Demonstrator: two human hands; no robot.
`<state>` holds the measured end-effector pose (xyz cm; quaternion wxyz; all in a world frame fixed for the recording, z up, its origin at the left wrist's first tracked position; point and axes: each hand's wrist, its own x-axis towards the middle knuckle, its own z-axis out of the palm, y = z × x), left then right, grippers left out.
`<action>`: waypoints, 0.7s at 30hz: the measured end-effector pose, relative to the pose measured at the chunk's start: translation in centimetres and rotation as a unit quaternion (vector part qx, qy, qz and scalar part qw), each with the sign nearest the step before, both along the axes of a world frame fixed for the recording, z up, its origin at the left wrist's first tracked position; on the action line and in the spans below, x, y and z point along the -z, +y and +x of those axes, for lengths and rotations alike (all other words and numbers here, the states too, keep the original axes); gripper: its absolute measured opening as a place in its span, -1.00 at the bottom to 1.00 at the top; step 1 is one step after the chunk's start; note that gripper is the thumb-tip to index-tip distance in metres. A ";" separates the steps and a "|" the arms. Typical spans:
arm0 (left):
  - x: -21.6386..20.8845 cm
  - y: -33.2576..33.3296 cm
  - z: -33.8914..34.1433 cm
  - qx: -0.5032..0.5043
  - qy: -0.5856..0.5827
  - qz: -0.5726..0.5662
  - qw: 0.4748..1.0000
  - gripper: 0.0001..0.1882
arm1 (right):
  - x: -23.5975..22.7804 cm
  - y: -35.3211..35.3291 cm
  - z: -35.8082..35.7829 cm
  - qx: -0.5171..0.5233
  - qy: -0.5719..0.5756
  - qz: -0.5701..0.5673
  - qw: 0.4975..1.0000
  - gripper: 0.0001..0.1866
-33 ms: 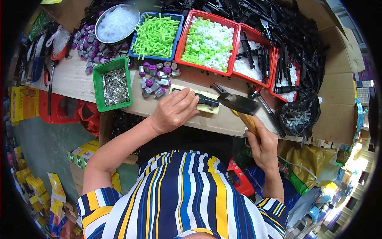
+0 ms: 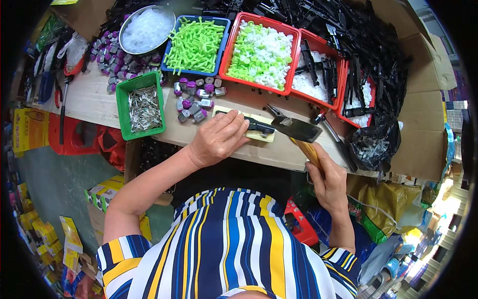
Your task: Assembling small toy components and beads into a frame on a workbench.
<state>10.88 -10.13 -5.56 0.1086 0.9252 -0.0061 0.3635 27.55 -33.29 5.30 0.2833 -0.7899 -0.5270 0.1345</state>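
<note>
My left hand (image 2: 219,137) is closed on a long black plastic part (image 2: 261,125), pressing it down on a cream-coloured block (image 2: 258,136) near the table's front edge. Its fingers cover the left portion of the part. In my right hand (image 2: 327,182) is the wooden handle of a hammer (image 2: 297,128). The dark hammer head hovers just right of the part's exposed end; whether it touches cannot be told. Beyond the left hand lie several grey and purple motor-like pieces (image 2: 191,99). A green bin (image 2: 163,112) of thin metal pins stands to their left.
Behind are a blue bin (image 2: 226,40) of green sticks, a red bin (image 2: 224,62) of green and white caps, and a metal bowl (image 2: 121,36). Black parts (image 2: 368,37) heap at the back right. Pliers (image 2: 273,110) and a black plastic bag (image 2: 376,144) lie right of the block.
The hammer head has shifted slightly left and looks sharper, where it was blurred before. My left hand and the black part stay in place.
</note>
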 end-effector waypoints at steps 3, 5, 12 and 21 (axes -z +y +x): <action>-0.2 0.0 0.0 0.000 0.004 -0.001 1.000 -0.59 | -0.3 0.3 -0.4 0.000 -0.003 -0.008 1.000 -0.48; -0.2 0.0 0.0 -0.001 0.001 -0.002 1.000 -0.60 | -0.2 0.6 -0.6 -0.005 -0.010 0.019 1.000 -0.48; -0.1 0.1 0.1 -0.004 -0.005 -0.001 1.000 -0.60 | -0.7 1.6 -0.5 -0.023 -0.027 -0.033 0.999 -0.51; 0.2 -0.1 -0.1 0.004 -0.001 -0.012 1.000 -0.59 | -0.2 2.5 0.1 -0.026 -0.006 -0.093 0.995 -0.53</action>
